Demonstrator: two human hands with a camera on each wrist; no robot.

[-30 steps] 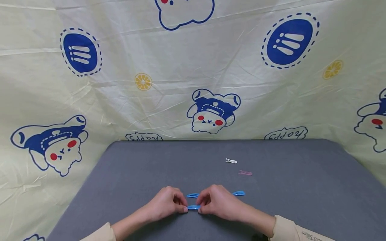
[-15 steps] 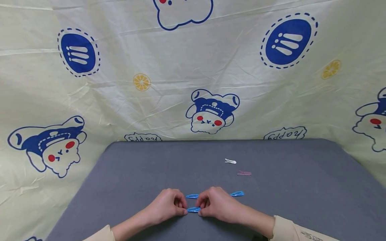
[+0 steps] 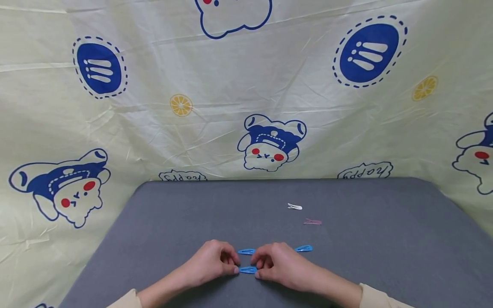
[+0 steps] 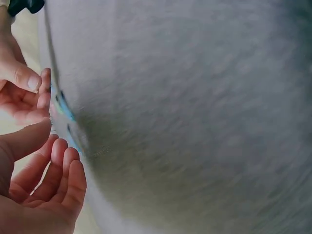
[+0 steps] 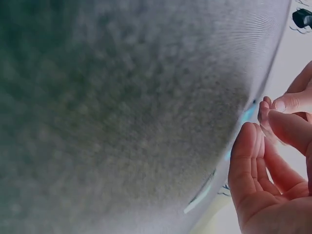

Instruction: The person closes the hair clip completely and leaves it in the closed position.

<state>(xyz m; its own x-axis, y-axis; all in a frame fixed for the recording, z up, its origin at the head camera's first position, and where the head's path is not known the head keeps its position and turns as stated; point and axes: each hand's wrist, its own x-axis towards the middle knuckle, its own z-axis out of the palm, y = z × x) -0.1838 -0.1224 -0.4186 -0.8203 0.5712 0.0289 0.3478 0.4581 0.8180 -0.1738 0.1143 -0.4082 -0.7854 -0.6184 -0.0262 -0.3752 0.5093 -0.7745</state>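
In the head view a blue snap hair clip [image 3: 247, 270] lies crosswise between both hands, low over the grey table. My left hand [image 3: 213, 263] pinches its left end with thumb and fingers. At its right end, my right hand [image 3: 283, 266] has its curled fingers and thumb tip right at the clip. Just behind lies a second blue hair clip [image 3: 246, 251]. Another blue clip [image 3: 304, 248] shows past the right hand, which covers the space between these two. In the left wrist view, the left hand's thumb and fingers [image 4: 63, 165] come close together; the held clip is mostly hidden.
A white hair clip [image 3: 295, 206] and a pink hair clip [image 3: 313, 222] lie farther back on the grey table [image 3: 185, 214], right of centre. A pale printed cloth [image 3: 215, 141] hangs behind the table's far edge.
My right hand and forearm have shifted slightly right and lower, showing a bit more of the front clip's right end. The left hand stays nearly in place. The other clips have not moved.
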